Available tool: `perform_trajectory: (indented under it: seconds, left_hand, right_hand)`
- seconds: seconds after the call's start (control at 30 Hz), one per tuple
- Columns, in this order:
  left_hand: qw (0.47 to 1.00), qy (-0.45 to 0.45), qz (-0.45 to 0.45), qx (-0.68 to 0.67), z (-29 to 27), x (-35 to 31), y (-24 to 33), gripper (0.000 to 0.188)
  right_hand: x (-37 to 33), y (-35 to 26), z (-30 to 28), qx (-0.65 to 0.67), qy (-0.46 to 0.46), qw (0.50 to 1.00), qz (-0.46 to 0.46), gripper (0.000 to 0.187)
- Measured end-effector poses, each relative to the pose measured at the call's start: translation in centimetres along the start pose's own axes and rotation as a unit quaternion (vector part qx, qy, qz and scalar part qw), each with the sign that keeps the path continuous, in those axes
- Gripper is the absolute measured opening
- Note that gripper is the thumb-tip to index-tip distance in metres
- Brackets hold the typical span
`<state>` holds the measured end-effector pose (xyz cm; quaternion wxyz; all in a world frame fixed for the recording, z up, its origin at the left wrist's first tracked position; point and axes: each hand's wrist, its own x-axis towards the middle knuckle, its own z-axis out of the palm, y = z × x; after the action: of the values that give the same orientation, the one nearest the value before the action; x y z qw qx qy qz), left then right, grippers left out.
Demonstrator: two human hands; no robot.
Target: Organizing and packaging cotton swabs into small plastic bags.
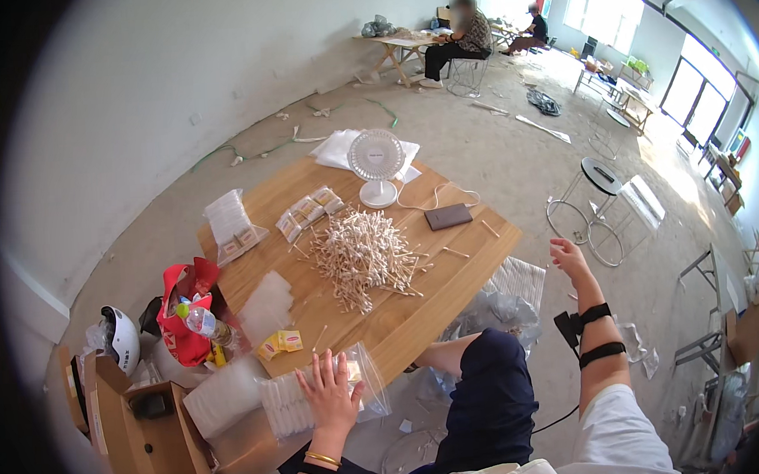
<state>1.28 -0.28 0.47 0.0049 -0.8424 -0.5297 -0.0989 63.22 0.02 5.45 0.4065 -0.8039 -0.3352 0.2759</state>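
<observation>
At the near left, an open cardboard box (114,420) lies beside the desk (393,326). The left hand (330,391) rests palm down, fingers spread apart, on a clear plastic bag (372,381) of white packs at the desk's near edge, clamped on nothing. The right hand (569,257) is raised well apart from the desk, out to the right over the floor (513,174); its fingers look curled, but it is too small to tell whether they grip anything. Just beyond the left hand lie small yellow boxes (279,343) and 1 loose swab (320,338), with clear film (266,308) behind them. On the left, a red bag (178,309) stands near a green-capped bottle (204,322). A heap of cotton swabs (363,251) fills the middle of the desk, with a dark power bank (449,216) to its right. Farther back stands a white fan (377,158). At the far side, 2 people sit, the nearer person (472,36) beside a wooden table (399,41).
</observation>
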Motion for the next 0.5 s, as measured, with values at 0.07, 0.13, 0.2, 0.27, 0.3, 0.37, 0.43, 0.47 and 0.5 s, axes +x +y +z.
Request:
perform_trajectory:
  seconds: [0.07,0.13,0.2,0.27,0.3,0.37,0.43,0.47,0.5]
  left_hand:
    - [1.0,0.0,-0.003,0.0,-0.2,-0.1,-0.1,0.073]
    - [1.0,0.0,-0.008,0.007,-0.7,-1.0,-0.5,0.072]
    - [1.0,-0.004,-0.004,0.002,-0.1,-0.6,0.0,0.071]
    - [1.0,0.009,0.003,-0.001,0.6,-0.3,0.2,0.072]
    - [1.0,0.011,0.002,-0.003,0.6,-0.7,0.1,0.072]
    - [1.0,0.011,-0.004,0.008,0.4,-0.9,-0.1,0.071]
    - [1.0,0.019,-0.005,0.002,0.1,-1.0,-0.4,0.069]
    - [1.0,0.019,-0.011,-0.001,0.1,-0.7,-0.2,0.069]
    - [1.0,0.025,-0.004,0.0,0.0,-0.4,0.0,0.068]
  right_hand:
    - [-1.5,0.2,1.7,0.026,0.0,1.0,-0.002,0.064]
    - [-3.2,0.0,3.2,0.036,-0.039,0.998,0.041,0.089]
    - [-1.9,0.6,1.2,0.027,0.009,0.999,0.04,0.092]
    - [-0.2,-0.3,-0.2,0.072,0.075,0.994,0.028,0.096]
    - [0.2,-2.1,-0.6,0.074,0.07,0.994,0.028,0.096]
    - [0.4,-6.0,-1.2,0.084,0.119,0.988,-0.057,0.09]
    - [0.1,-8.7,-0.4,0.065,0.107,0.99,-0.071,0.083]
    - [0.1,-9.3,-0.4,0.042,0.11,0.99,-0.081,0.078]
    - [0.5,-9.4,0.0,0.037,0.106,0.99,-0.084,0.078]
